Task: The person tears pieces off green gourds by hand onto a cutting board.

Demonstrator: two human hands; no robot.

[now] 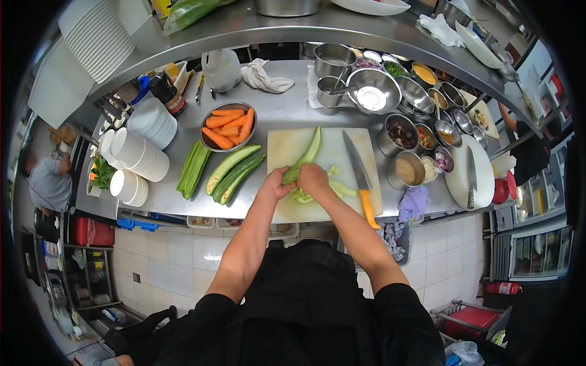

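Gourd, long, curved and pale green, slants over the cutting board at the middle of the steel bench's near edge. I see my left hand closed narrowly around its lower part; my right hand is curled against it, but I cannot tell what those fingers grip. Soft, pale peelings lie on the smooth board beneath and beside my hands. Just right of them, the knife's orange handle reaches the near edge.

Left of the board, a round metal bowl holds smooth carrots; nearer me lie ridged green vegetables and striped, partly peeled ones. Steel pots and bowls crowd the bench's far right; one pot contains dark pieces. White bowls stand stacked toward the left edge. The shelf overhangs the far edge, blocking part of my view.
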